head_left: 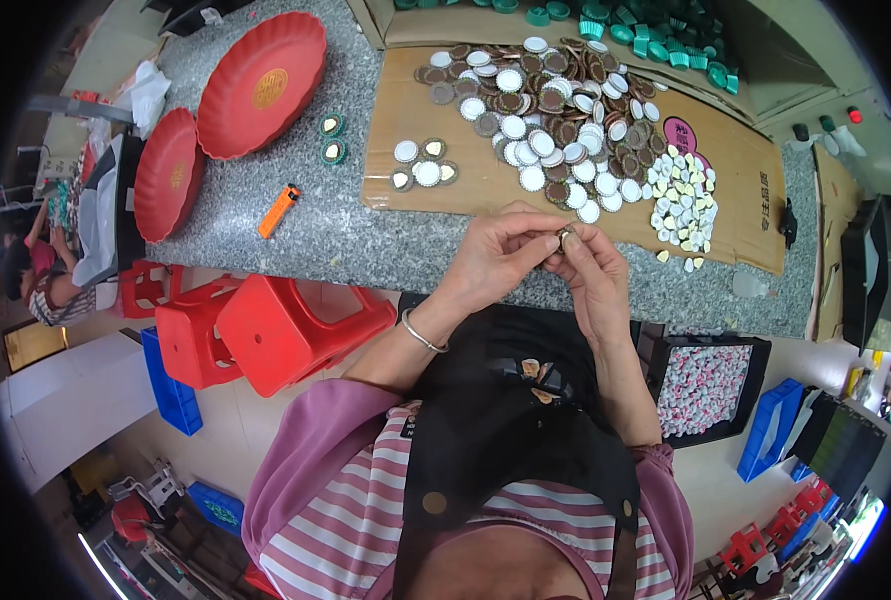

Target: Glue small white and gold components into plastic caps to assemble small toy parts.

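Note:
My left hand (501,258) and my right hand (596,280) meet above the front edge of the grey stone counter. Between their fingertips they pinch a small round brown disc (565,237), mostly covered by the fingers. Beyond them, a big heap of brown and white discs with crimped rims (556,110) lies on a flat cardboard sheet (396,110). Right of the heap is a pile of small cream and white heart-shaped pieces (688,200). On the cardboard's left part sits a small group of discs (428,173), some topped with a cream piece.
Two green cups with cream pieces (334,152) stand left of the cardboard, near an orange lighter (279,211) and two red scalloped trays (256,95). Loose green cups (656,45) fill the back. Red stools (276,335) and a black crate of wrapped pieces (706,385) are below the counter.

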Tool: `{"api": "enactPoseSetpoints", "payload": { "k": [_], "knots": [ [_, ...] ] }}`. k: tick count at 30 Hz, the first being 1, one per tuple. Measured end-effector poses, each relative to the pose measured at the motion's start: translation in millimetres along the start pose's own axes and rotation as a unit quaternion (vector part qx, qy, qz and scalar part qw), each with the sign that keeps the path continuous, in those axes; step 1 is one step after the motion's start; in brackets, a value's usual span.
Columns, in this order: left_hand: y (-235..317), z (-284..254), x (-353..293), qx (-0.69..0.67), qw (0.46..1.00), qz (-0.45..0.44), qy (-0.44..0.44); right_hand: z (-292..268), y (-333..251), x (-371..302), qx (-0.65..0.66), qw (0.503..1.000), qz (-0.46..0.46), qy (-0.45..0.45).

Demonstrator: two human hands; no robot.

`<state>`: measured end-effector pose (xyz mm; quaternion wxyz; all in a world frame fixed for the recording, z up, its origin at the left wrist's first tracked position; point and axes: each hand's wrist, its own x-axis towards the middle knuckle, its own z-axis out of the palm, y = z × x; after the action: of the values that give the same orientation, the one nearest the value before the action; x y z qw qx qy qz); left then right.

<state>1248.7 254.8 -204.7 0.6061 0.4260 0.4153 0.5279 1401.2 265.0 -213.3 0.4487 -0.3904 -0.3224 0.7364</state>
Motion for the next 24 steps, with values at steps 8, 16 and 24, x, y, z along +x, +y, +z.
{"api": "enactPoseSetpoints", "payload": {
  "k": [8, 16, 24],
  "knots": [
    [-6.5, -4.1, -4.4, -0.012, 1.0, -0.012, 0.026, -1.3, -3.8, -0.1, -0.026, 1.0, 0.009, -0.01],
    [-6.7, -2.4, -8.8, -0.038, 0.999, -0.015, 0.023, -6.4, -5.2, 1.6, -0.099, 0.994, -0.006, -0.033],
    [-7.0, -0.3, -12.2, -0.001, 0.999, 0.006, 0.043, 0.1, 1.1, -0.4, -0.082, 0.995, -0.052, -0.038]
  ]
}}
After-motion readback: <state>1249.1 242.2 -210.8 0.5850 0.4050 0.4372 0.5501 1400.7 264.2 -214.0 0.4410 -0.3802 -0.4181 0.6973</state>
